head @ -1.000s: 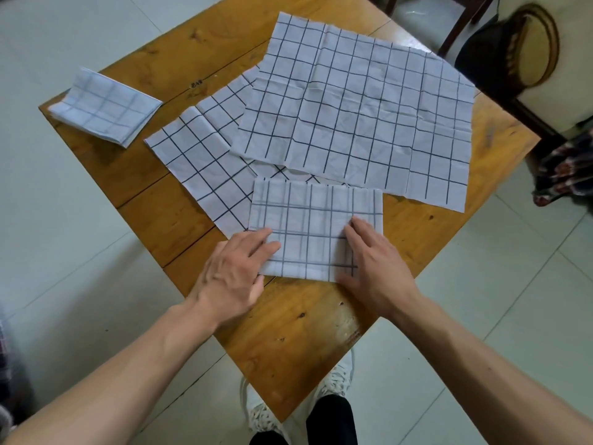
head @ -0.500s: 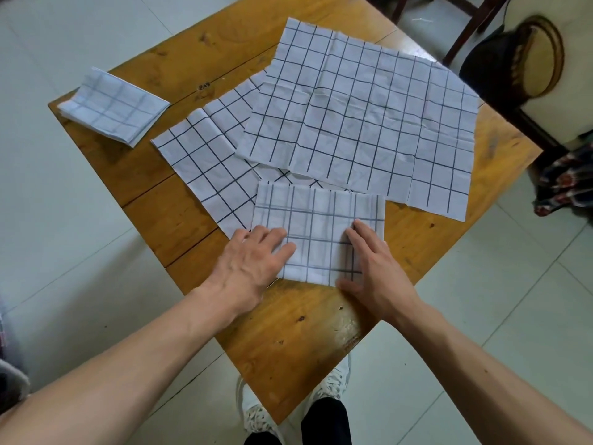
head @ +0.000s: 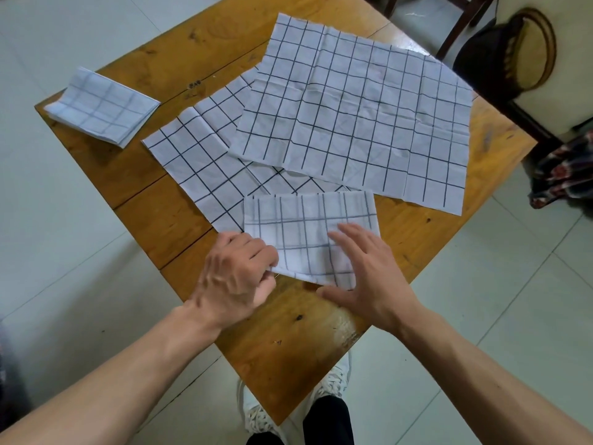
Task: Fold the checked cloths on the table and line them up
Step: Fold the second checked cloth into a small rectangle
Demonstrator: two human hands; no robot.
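Nearest the viewer, a person's left hand (head: 236, 277) is pinching the near left corner of a half-folded checked cloth (head: 309, 237) with curled fingers, probably to lift it for another fold, while the right hand (head: 365, 271) is lying flat and spread on the cloth's right side, holding nothing, seemingly to pin it. Beyond, two unfolded checked cloths are lying overlapped mid-table, one (head: 205, 175) partly beneath the other (head: 353, 114), apparently awaiting folding. A finished folded cloth (head: 102, 106) is sitting well apart at the wooden table's (head: 138, 175) far left corner, likely starting the line.
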